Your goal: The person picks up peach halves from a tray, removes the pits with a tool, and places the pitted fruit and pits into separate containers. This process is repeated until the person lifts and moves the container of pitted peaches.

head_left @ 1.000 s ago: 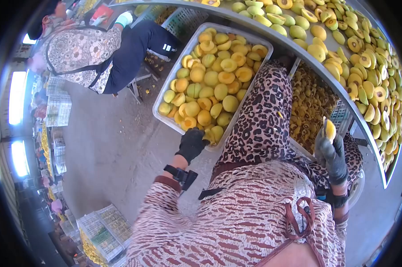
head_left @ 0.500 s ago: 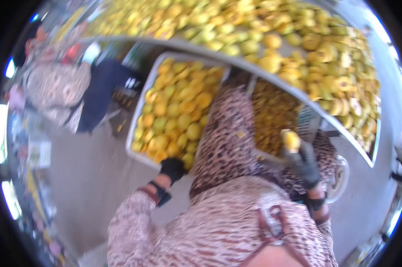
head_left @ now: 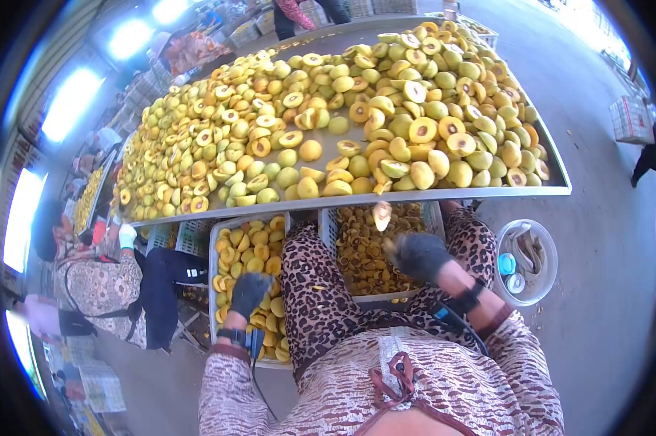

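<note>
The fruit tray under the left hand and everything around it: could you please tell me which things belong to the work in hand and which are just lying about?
In hand:
- left hand, resting on the fruit tray
- right hand, above the crate of pits
- fruit piece in the air by the right hand
- table of halved fruit

Lying about:
- white bucket
- seated co-worker

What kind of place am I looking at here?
Most likely a fruit-processing workshop where stone fruit is halved and pitted. A long metal table is heaped with cut yellow-green fruit halves, crates of halves and of pits sit beneath it, and another seated worker is alongside.
</note>
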A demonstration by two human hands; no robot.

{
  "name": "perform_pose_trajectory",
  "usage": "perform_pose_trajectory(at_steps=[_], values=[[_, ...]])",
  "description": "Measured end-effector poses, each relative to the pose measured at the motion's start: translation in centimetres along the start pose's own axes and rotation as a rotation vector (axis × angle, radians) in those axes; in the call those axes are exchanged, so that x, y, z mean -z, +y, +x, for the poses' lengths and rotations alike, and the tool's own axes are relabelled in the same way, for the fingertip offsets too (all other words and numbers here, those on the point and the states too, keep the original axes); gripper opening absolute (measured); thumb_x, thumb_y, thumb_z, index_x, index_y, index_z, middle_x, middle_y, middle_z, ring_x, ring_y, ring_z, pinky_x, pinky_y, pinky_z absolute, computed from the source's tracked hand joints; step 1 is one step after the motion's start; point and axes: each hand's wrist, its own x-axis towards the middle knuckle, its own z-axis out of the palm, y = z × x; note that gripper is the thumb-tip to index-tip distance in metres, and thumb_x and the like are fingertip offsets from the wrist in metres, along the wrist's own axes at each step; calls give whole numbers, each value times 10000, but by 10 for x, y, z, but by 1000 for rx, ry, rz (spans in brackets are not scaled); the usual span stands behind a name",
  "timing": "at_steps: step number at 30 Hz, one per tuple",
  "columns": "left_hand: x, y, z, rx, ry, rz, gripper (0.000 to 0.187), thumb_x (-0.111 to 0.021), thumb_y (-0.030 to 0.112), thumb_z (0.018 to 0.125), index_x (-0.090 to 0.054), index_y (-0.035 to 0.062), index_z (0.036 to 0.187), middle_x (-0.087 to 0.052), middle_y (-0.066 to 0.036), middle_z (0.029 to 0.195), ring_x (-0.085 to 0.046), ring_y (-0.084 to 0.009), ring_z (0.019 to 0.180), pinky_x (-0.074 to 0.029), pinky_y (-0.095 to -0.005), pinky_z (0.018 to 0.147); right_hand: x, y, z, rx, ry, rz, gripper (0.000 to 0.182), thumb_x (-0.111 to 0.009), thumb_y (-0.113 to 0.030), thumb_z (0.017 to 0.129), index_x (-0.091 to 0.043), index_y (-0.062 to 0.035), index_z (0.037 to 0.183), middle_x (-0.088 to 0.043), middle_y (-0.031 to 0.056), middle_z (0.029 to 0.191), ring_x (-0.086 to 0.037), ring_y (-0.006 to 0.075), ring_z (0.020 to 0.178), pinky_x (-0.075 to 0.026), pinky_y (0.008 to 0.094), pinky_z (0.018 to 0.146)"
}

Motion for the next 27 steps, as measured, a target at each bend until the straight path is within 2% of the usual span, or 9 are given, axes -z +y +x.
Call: perform_pose_trajectory(at_steps=[1,2,6,8,13,16,18,21,27], values=[[21,21,34,-160,125,134,376,-619,334,871,-571,49,631,-592,-138,623,-582,-348,603,-432,-449,536,0,10,-3,-241,-315,-475,267,-568,-280,916,-634,-29,854,-638,174,708,-655,290,663,-486,396,598],[38,49,72,85,79,7,376,-619,338,872,-580,35,653,-602,-127,621,-581,-322,592,-425,-425,548,5,12,-6,-245,-285,-485,267,-568,-280,916,-634,-29,854,-638,174,708,-655,290,663,-486,396,598],[68,165,185,-171,273,-501,345,-639,338,863,-656,-7,866,-666,-186,796,-657,-319,749,-497,-404,672,8,11,-33,-181,28,-95,327,-561,-353,911,-624,-54,796,-626,211,710,-631,406,705,-476,473,610],[59,213,243,-255,232,-746,371,-658,288,882,-649,-48,1038,-690,-134,952,-646,-175,899,-504,-295,802,23,6,-42,-165,106,42,298,-580,-321,908,-587,-42,802,-601,219,686,-605,424,682,-460,468,581],[16,300,347,-323,358,-447,498,-714,330,791,-597,-15,1130,-617,-222,1085,-616,-331,1006,-497,-422,845,46,-2,-83,-187,183,130,233,-602,-274,902,-584,-50,842,-606,213,704,-608,400,670,-451,438,563],[12,322,358,-270,270,-60,382,-681,302,791,-573,64,1069,-552,-199,1088,-600,-371,950,-478,-456,835,62,-2,-97,-231,249,155,204,-627,-245,888,-592,-46,873,-609,192,709,-614,345,647,-453,396,570],[15,307,366,-397,269,-258,321,-715,243,769,-610,38,992,-589,-171,1033,-609,-332,931,-487,-427,825,66,-1,-100,-272,291,322,170,-647,-187,879,-600,-27,912,-594,119,692,-569,175,621,-450,327,596],[32,301,340,-531,292,-540,275,-728,141,760,-635,17,986,-613,-138,1007,-616,-282,936,-490,-372,838,66,13,-90,-131,436,424,157,-631,-153,890,-593,-7,935,-580,98,709,-521,115,654,-448,302,617],[57,303,211,-592,76,-938,365,-704,38,793,-612,-6,1144,-627,-64,1077,-591,-146,1004,-488,-279,876,70,-18,-46,-66,596,580,201,-641,-87,859,-594,24,1020,-623,74,863,-564,155,764,-468,293,707]])
